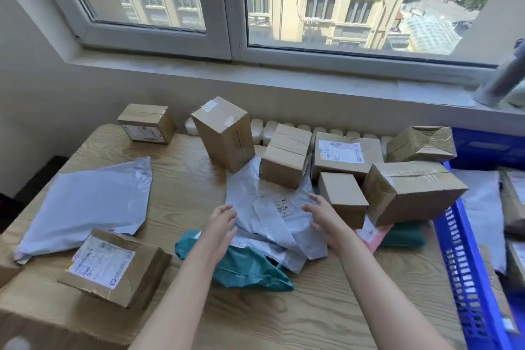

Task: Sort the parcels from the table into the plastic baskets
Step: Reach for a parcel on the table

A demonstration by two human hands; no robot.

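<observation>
Lying between both hands on the light wooden table (pixel 184 182), the crumpled pale grey plastic mailer bag (pixel 270 207) rests on a teal plastic bag (pixel 247 267), its long axis running roughly away from the person. The left hand (pixel 220 226) flanks its left edge and the right hand (pixel 324 216) its right, equally near. Fingers on both are loosely spread and grip nothing; contact is unclear. The blue slatted plastic basket (pixel 460 253) stands to the right.

I'm looking into a small upstairs parcel-sorting room, wood-grain desk (pixel 184 187) under a wide window (pixel 227 8) over city buildings, taped cardboard boxes (pixel 224 133) and grey poly mailers (pixel 85 202) strewn across it, blue plastic basket (pixel 466 264) at its right edge, white radiator (pixel 264 128) behind its far edge
</observation>
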